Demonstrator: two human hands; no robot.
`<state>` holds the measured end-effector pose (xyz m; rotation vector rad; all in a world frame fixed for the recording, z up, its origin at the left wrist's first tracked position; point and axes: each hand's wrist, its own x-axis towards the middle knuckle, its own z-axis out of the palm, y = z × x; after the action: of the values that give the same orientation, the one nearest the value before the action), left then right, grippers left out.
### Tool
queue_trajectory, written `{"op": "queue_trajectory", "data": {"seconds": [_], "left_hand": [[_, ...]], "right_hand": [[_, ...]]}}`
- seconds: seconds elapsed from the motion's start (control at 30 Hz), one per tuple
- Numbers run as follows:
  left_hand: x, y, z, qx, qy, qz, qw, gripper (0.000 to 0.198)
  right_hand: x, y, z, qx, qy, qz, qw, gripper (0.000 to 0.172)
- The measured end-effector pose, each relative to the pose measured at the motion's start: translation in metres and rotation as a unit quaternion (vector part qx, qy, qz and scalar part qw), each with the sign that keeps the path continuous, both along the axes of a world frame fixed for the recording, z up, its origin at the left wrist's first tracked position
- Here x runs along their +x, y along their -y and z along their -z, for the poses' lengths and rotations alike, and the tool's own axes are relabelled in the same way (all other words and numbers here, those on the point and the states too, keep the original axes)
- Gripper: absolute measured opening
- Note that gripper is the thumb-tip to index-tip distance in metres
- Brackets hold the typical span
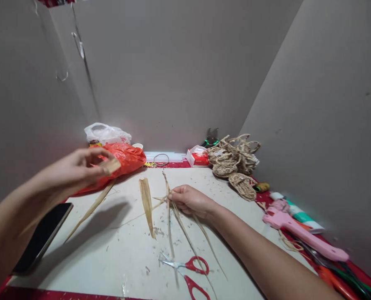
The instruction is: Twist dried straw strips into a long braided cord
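My left hand (87,166), raised above the left side of the white board, is closed on a pale dried husk piece (113,166). Below it runs a long narrow husk strip (93,207); whether the two join is hidden. My right hand (188,200) pinches a small bundle of dried husk strands (167,183) near the board's middle, their loose ends trailing toward me. Between the hands lies a broad dried husk leaf (146,202). Scissors with red handles (190,266) rest under the trailing strands, blades pointing left.
A dark phone (43,237) lies at left. Behind are a red plastic bag (130,158), a white bag (107,133), a tissue pack (198,157) and braided straw slippers (232,160). A pink glue gun (307,235) lies along the right edge. Grey walls surround the table.
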<state>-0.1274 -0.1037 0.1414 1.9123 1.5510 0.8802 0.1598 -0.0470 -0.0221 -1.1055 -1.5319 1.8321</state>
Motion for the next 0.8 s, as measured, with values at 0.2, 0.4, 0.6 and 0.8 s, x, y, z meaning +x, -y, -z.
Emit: {"op": "queue_trajectory", "data": {"seconds": [0.2, 0.4, 0.6, 0.8], "left_hand": [[0.043, -0.029, 0.078, -0.001, -0.083, 0.065, 0.994, 0.025], [0.119, -0.050, 0.134, -0.173, 0.111, 0.093, 0.974, 0.022], [0.119, -0.063, 0.149, -0.288, 0.296, 0.075, 0.908, 0.015], [0.109, -0.066, 0.149, -0.301, 0.344, 0.065, 0.887, 0.014]], "right_hand": [[-0.001, 0.001, -0.003, -0.025, -0.029, -0.001, 0.999, 0.031], [-0.002, 0.001, 0.000, -0.013, -0.022, 0.006, 1.000, 0.031], [0.001, 0.000, 0.002, 0.002, -0.025, 0.002, 1.000, 0.027], [0.000, 0.000, 0.000, -0.022, -0.033, 0.020, 0.999, 0.032]]}}
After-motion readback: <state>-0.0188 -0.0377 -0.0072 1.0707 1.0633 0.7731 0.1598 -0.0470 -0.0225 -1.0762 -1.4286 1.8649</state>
